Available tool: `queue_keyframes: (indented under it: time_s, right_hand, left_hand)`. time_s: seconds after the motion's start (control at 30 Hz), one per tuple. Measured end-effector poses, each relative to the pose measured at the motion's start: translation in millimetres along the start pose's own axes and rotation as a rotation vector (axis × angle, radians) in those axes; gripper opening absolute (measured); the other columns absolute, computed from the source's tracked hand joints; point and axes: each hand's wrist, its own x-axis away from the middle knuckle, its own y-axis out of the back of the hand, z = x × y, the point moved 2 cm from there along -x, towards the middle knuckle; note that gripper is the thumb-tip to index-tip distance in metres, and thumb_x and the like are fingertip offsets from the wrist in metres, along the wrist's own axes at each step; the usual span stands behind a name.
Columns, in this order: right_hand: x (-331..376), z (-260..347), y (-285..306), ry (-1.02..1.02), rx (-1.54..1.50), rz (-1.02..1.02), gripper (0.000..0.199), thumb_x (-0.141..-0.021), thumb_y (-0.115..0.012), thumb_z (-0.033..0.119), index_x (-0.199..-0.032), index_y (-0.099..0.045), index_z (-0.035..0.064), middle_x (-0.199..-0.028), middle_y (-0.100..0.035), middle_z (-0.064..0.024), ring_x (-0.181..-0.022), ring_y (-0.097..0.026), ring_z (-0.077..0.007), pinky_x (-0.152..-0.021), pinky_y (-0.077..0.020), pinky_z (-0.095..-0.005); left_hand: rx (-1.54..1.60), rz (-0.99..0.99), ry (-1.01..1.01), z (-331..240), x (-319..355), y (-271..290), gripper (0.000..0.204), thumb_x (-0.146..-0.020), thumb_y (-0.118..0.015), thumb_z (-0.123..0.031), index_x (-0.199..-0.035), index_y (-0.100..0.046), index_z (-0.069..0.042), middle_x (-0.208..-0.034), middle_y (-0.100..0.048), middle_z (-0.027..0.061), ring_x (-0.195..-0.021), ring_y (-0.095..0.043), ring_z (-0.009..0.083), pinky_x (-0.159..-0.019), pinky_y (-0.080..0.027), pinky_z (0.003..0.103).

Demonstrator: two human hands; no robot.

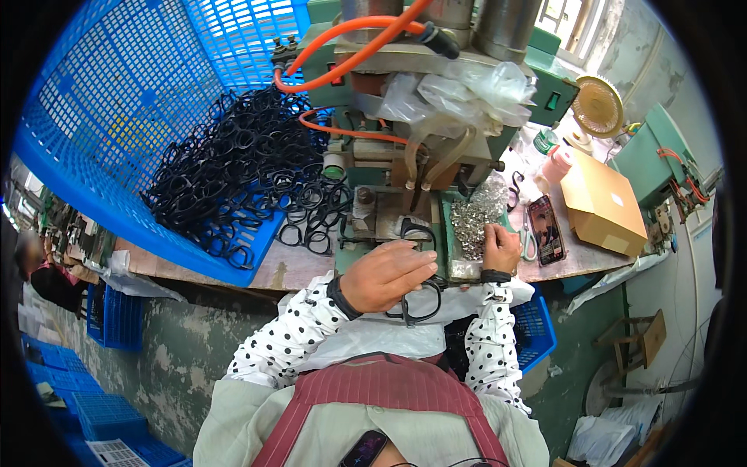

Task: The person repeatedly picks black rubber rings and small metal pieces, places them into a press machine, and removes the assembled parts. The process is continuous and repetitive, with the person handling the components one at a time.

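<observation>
Black glasses frame (440,299) is sitting clamped in left hand (387,275); right hand (502,248), grip unclear, is apparently picking metal parts (469,226) for fitting next.

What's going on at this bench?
A person is working at a green machine. Their left hand holds a black glasses frame at its front. The right hand is at the small metal parts, fingers curled; whether it grips any can't be seen. More frames lie heaped in the blue basket.

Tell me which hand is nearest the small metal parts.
The right hand, beside the silvery heap of small metal parts; the left hand is instead at a black eyeglass frame.
</observation>
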Motion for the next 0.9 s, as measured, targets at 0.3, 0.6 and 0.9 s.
queue_keyframes:
  time_s: [0.3,0.6,0.9]
  right_hand:
    - [2.2,-3.5,-2.6,0.059,0.013,-0.018,0.011,-0.078,-0.073,0.017,-0.090,-0.073,0.0170,-0.077,-0.067,-0.0017,-0.078,-0.060,-0.0201,-0.076,-0.0439,-0.0355]
    - [4.2,5.7,4.5,0.140,0.043,0.048,0.010,-0.073,-0.073,0.009,-0.083,-0.071,0.0100,-0.082,-0.068,-0.0050,-0.081,-0.059,-0.0226,-0.077,-0.0465,-0.0349]
    - [5.3,20.7,-0.9,0.197,-0.073,0.047,0.015,-0.071,-0.073,0.004,-0.084,-0.072,0.0116,-0.082,-0.069,-0.0044,-0.080,-0.059,-0.0231,-0.076,-0.0475,-0.0333]
  left_hand:
    - [0.045,-0.030,0.017,1.6,7.3,-7.5,0.047,-0.076,-0.064,-0.001,-0.123,-0.058,-0.003,-0.126,-0.058,0.0150,-0.109,-0.059,0.0307,-0.098,-0.047,0.047]
    - [-0.330,-0.380,0.547,44.6,89.3,12.7,0.022,-0.089,-0.062,-0.019,-0.109,-0.061,-0.008,-0.088,-0.065,0.0097,-0.072,-0.061,0.0273,-0.060,-0.047,0.039]
    - [-0.469,-0.204,1.143,131.8,151.6,-1.5,0.019,-0.092,-0.060,-0.031,-0.100,-0.064,-0.014,-0.077,-0.067,0.0149,-0.072,-0.065,0.0374,-0.061,-0.049,0.047]
